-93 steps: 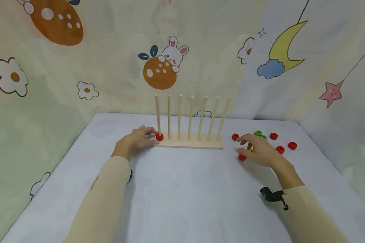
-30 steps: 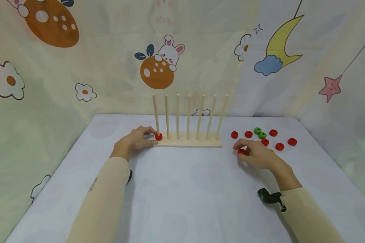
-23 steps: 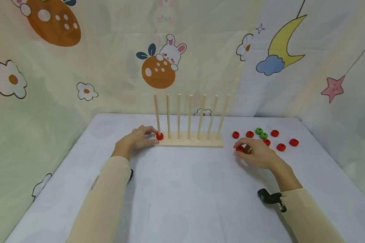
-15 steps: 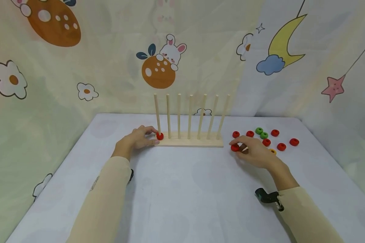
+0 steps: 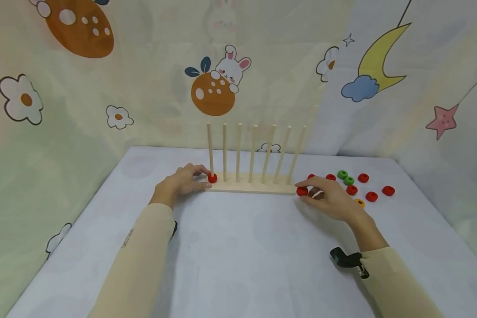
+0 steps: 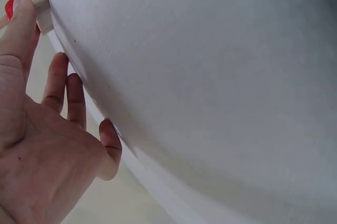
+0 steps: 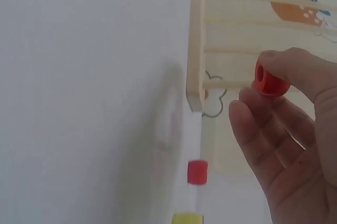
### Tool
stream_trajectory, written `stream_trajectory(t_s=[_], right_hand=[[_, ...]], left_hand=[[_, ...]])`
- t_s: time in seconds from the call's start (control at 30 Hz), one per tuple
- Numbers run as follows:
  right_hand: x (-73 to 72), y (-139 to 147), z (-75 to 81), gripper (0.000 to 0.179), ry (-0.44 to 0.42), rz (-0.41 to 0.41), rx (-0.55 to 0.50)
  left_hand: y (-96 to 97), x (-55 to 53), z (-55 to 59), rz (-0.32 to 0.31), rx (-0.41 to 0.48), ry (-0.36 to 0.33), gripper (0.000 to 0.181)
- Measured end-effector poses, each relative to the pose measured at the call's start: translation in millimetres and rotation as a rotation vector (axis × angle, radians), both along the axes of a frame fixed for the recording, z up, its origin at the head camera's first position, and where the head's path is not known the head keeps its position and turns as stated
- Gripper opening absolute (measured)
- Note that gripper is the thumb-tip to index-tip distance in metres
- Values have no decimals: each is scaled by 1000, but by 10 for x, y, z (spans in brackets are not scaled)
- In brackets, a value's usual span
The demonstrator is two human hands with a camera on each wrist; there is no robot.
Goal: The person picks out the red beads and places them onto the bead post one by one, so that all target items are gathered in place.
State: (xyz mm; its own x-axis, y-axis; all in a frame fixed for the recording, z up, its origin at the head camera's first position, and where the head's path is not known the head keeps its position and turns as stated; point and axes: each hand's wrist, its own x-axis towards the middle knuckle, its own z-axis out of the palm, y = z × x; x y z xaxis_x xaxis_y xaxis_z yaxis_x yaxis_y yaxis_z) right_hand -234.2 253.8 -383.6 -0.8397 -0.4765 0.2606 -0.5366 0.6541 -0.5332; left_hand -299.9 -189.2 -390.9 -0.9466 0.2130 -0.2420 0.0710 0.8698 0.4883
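red and bored through, the bead (image 5: 302, 191) in your right hand (image 5: 329, 197) hangs just beside, not touching, the right end of the wooden rack (image 5: 250, 189), below the tops of its upright posts (image 5: 252, 152); its hole seems to face down to the tabletop (image 5: 230, 265), roughly along the posts' axis. your right fingers pinch it between thumb and fingertip, the others loosely bent. your left hand (image 5: 184, 180) is the nearer to the leftmost post (image 5: 210, 148), whose foot carries a second red bead (image 5: 212, 178), and its thumb and finger grip the rack's left end.
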Motion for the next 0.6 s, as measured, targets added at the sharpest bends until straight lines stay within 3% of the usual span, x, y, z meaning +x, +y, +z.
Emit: stream_trajectory(t_s=[0.33, 0.6], right_hand=[[-39, -209, -8, 36, -7, 41, -38], [-56, -316, 62, 34, 12, 19, -13]], left_hand=[[11, 2, 2, 6, -3, -4, 53], [18, -14, -15, 6, -9, -6, 53]])
